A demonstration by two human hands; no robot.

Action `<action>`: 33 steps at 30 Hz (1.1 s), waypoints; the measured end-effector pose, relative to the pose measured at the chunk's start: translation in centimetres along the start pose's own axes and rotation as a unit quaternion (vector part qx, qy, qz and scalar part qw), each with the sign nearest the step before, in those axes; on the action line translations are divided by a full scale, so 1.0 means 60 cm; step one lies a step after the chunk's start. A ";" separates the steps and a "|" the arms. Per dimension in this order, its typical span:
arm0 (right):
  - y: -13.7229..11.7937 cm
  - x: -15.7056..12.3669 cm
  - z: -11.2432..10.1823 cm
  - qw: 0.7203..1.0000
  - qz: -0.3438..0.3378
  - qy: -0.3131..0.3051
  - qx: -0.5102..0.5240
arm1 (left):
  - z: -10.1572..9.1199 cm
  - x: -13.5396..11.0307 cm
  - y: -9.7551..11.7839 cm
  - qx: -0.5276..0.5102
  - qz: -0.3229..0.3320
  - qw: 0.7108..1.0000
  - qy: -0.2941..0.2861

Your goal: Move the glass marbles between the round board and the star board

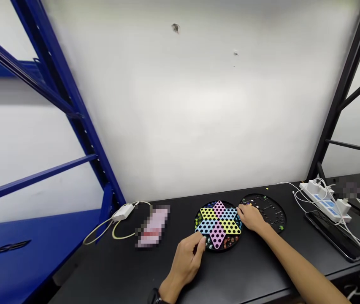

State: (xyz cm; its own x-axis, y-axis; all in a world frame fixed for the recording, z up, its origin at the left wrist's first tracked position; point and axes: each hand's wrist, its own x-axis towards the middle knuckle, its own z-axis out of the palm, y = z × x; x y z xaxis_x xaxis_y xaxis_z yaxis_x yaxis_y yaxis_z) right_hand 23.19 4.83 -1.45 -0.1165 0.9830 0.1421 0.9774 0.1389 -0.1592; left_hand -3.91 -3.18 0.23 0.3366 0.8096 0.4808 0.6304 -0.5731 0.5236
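Observation:
A Chinese checkers board (219,223) lies on the black table, its star of pink, yellow and light blue points full of dark holes. Coloured marbles (230,241) fill the spaces of the round black tray around the star. My left hand (186,259) is closed at the near left side, thumb and index finger pinched at a light blue tip. Across the board, my right hand (251,217) has its fingers curled at the opposite light blue tip. Its fingertips are partly hidden. Beside it is a round black tray (270,211) with rows of hollows and a few small pieces.
A white power strip (325,202) with plugs and tangled cables stands at the right, near a black phone (334,234). To the left lie a white adapter (123,212) with its cable and a blurred pink item (154,226). Blue shelf posts (81,114) rise at left.

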 end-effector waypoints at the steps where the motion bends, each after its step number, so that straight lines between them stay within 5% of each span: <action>1: -0.001 0.000 0.001 1.000 0.000 0.004 0.001 | 0.000 0.000 -0.001 -0.001 0.000 1.000 0.000; 9: 0.021 0.001 -0.022 0.997 0.038 0.038 0.055 | 0.002 -0.001 -0.007 -0.006 -0.008 1.000 0.003; 21: 0.014 -0.022 -0.009 0.999 -0.031 -0.023 0.006 | -0.001 0.003 -0.002 0.004 -0.005 1.000 -0.006; 25: 0.023 -0.014 -0.001 0.992 -0.028 0.009 0.122 | -0.002 0.002 -0.002 0.004 -0.005 1.000 -0.004; 27: 0.035 -0.005 -0.008 0.955 0.021 0.061 0.289 | -0.002 0.001 -0.002 0.003 -0.005 1.000 0.000; 31: 0.089 0.003 -0.050 0.746 0.179 0.109 0.632 | -0.002 -0.001 -0.002 -0.001 0.002 1.000 -0.003; 33: 0.129 -0.006 -0.070 0.686 0.195 0.080 0.696 | -0.004 0.000 0.001 -0.002 0.003 1.000 -0.005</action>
State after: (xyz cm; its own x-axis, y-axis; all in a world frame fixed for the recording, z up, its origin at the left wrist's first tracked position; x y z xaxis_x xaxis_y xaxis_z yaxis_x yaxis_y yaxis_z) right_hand 31.52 5.03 1.37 0.2352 0.9679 -0.0888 -0.2006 -0.0410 -0.9788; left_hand -4.02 -3.23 0.42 0.3484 0.8071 0.4766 0.6255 -0.5789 0.5231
